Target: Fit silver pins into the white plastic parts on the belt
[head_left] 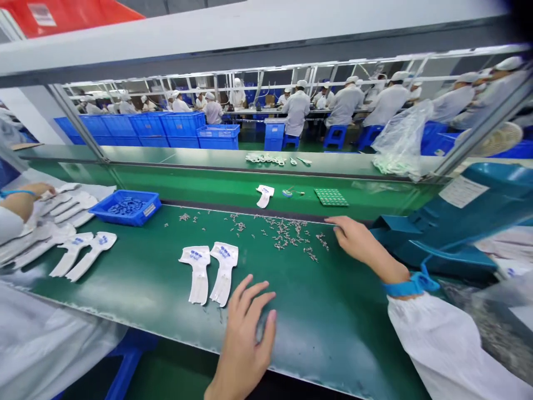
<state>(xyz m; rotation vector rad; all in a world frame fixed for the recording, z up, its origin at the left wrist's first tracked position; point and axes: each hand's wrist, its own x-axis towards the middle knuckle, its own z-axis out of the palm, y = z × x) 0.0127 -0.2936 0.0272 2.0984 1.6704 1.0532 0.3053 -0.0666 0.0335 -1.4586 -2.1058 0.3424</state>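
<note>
My left hand [246, 339] hovers over the front of the green bench [320, 328], fingers spread, holding nothing. Just beyond its fingertips lie two white plastic handle-shaped shell halves [200, 275], side by side, with blue markings on their wide ends. To the right, my right hand [358, 243] reaches across the bench with its fingers stretched toward the back edge, and no object shows in it. Near those fingers is a scatter of small metal screws [287, 233]. A blue band [410, 286] circles my right wrist.
At left, a co-worker's hand [39, 190] rests by stacked white shells [50, 239]. A blue tray [133, 208] holds small blue parts. Along the back lie another white shell [265, 195] and a green panel [331, 196]. A large teal bin [470, 216] stands at right.
</note>
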